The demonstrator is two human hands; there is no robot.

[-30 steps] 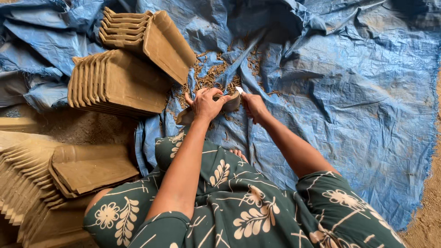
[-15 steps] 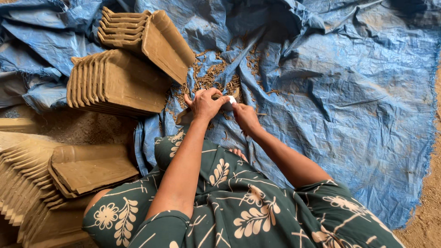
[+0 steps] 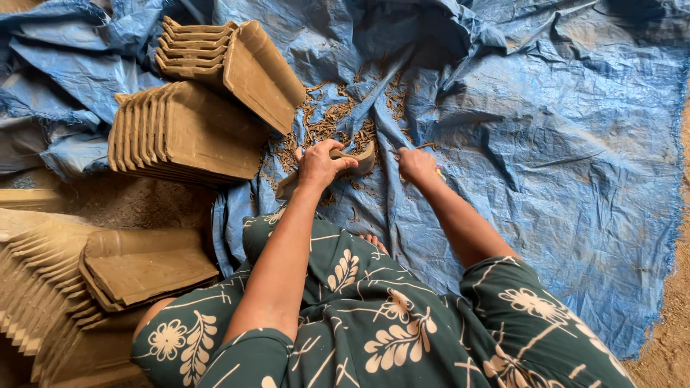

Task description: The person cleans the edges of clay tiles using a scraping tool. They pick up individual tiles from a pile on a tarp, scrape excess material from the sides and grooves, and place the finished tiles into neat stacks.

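My left hand [image 3: 320, 164] grips a raw brown clay tile [image 3: 363, 159] held on edge over the blue tarp [image 3: 560, 158]. My right hand [image 3: 417, 165] is closed just right of the tile's end, knuckles up, with a small pale tool partly showing beneath it. Brown clay shavings [image 3: 338, 118] lie scattered on the tarp just beyond both hands. My knees in green floral cloth fill the bottom of the view.
Two stacks of clay tiles stand at upper left: a rear stack [image 3: 230, 54] and a nearer stack [image 3: 180, 133]. More tiles [image 3: 136, 269] lie at lower left in fanned rows. Bare sandy ground [image 3: 672, 316] edges the tarp at right.
My right hand has moved right, away from the left hand and off the tile's end. The left hand keeps its hold on the tile.
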